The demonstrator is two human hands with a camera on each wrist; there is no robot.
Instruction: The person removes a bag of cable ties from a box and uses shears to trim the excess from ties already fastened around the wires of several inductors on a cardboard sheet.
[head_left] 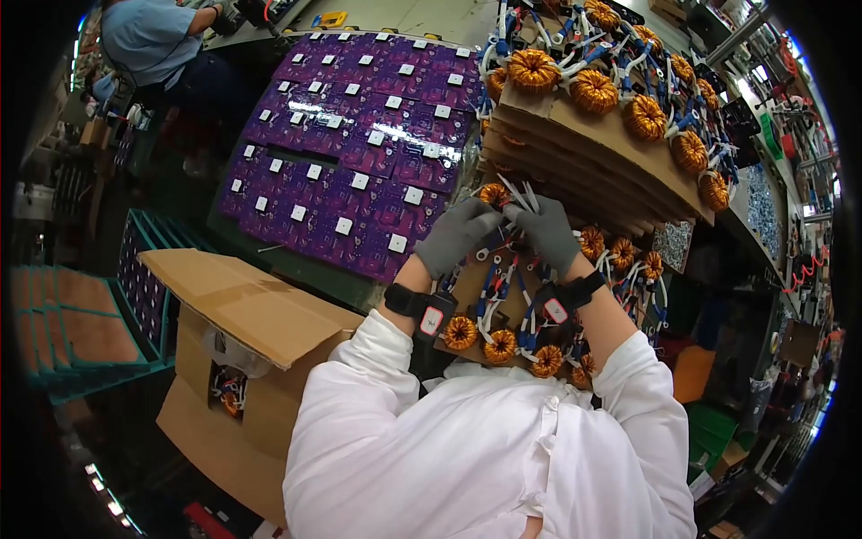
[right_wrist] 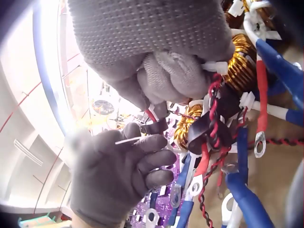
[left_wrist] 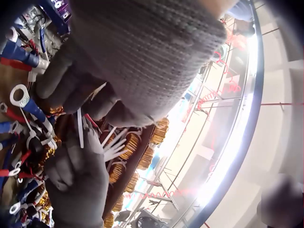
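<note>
Both of my grey-gloved hands meet over a cardboard sheet (head_left: 467,287) covered with copper toroid coils (head_left: 499,345) and their blue and red lugged wires. My right hand (head_left: 528,221) grips a small bundle of white cable ties (head_left: 522,194), which fans out above its fingers. The bundle of cable ties (left_wrist: 113,144) also shows in the left wrist view. My left hand (head_left: 479,221) pinches a single thin white tie (right_wrist: 128,140) beside it. In the right wrist view my right hand (right_wrist: 156,80) is curled tight next to a coil (right_wrist: 241,61) and a twisted red-black wire (right_wrist: 213,114).
A stack of cardboard sheets (head_left: 584,148) topped with more coils rises behind the hands. A purple tray of boards (head_left: 359,135) lies to the left, with an open cardboard box (head_left: 242,310) below it. Green crates (head_left: 72,328) stand far left. Another person (head_left: 148,36) works at the top left.
</note>
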